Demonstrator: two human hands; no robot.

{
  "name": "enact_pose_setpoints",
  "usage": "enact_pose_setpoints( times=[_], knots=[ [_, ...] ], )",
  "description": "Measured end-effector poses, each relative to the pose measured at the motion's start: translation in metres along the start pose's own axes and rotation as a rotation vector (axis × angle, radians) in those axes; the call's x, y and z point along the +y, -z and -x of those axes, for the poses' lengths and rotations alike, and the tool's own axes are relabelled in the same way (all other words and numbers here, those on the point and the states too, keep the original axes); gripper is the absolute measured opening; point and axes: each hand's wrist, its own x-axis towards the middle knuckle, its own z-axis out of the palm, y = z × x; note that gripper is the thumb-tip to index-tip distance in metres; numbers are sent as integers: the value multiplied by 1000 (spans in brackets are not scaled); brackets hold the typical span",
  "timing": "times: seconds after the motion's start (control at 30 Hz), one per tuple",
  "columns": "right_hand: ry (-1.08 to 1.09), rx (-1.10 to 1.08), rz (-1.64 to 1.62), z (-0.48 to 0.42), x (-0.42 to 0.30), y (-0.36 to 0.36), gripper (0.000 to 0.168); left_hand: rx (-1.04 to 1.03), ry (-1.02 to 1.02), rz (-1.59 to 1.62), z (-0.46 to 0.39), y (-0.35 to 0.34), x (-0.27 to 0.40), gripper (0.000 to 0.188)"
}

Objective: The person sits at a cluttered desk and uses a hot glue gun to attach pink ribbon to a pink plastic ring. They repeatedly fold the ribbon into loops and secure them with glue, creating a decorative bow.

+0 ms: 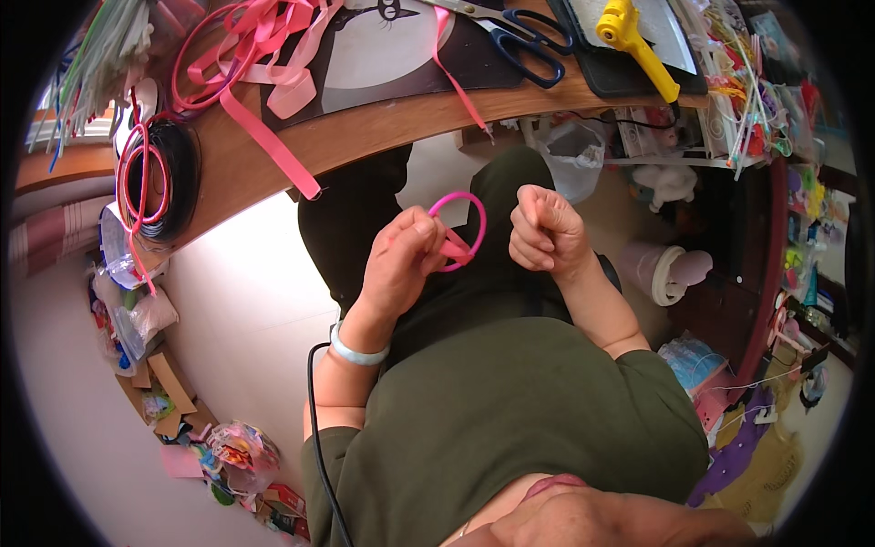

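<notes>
My left hand [403, 253] pinches a bright pink hoop [484, 222] above my lap. Pink ribbon [456, 247] is wrapped around part of the hoop close to the fingertips. To the right of the hoop, and apart from it, my right hand [550, 229] has its fingers curled in and the thumb against them. Nothing shows in that hand, though the inside of the curl is hidden. Ahead of both hands is the wooden table edge [369, 140], where a loose pink ribbon [270, 143] hangs over.
On the table lie scissors [526, 44] with dark blue handles, a yellow hot glue gun [639, 51] and a dark mat [472, 65]. Coiled black cord [179, 178] and pink rings [143, 174] hang at the left edge. A plastic-lined bin [574, 164] stands underneath.
</notes>
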Motion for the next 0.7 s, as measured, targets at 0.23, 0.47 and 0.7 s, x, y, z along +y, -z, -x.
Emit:
enact_pose_setpoints(
  times=[0.23,0.47,0.7],
  knots=[
    [-91,-332,-239,-2,16,4,55,72,-301,-865,-7,-26,-4,14],
    [-188,-278,-207,4,23,7,57,-19,-454,-1098,-15,-46,-6,24],
    [-180,111,-10,2,27,5,47,40,-605,-1253,-25,-42,-15,18]
  ],
)
